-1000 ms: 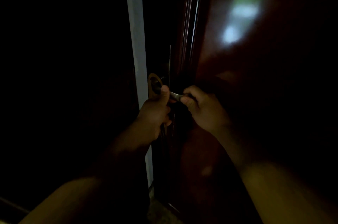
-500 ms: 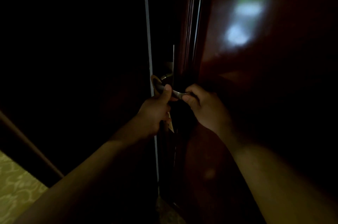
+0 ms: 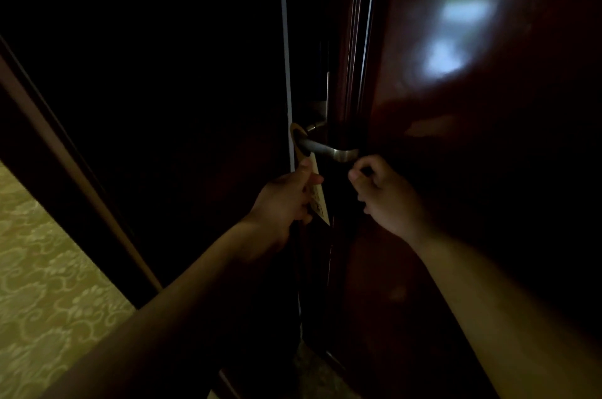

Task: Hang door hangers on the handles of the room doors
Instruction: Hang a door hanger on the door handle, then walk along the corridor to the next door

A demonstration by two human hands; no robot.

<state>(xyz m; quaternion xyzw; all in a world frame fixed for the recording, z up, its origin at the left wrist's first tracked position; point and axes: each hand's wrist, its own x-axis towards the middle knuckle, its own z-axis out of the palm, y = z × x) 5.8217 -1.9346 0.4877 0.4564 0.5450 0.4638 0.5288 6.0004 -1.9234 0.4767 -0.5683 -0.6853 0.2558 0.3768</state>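
The scene is very dark. A metal lever handle (image 3: 329,148) sticks out from the edge of a dark red door (image 3: 488,144). A tan paper door hanger (image 3: 301,151) has its hole looped over the handle and hangs down from it. My left hand (image 3: 286,199) pinches the hanger's lower part between thumb and fingers. My right hand (image 3: 382,193) is just below the handle's tip, apart from it, fingers curled with nothing in them.
A pale narrow strip of door edge or frame (image 3: 286,72) runs vertically beside the handle. A dark frame (image 3: 65,154) slants at the left. Yellow patterned carpet (image 3: 42,284) shows at lower left. A bright reflection (image 3: 456,40) sits on the door.
My right hand has let go of the handle and dropped below it. My left hand slid down the hanger, which now hangs from the handle. The view shifted, showing more carpet.
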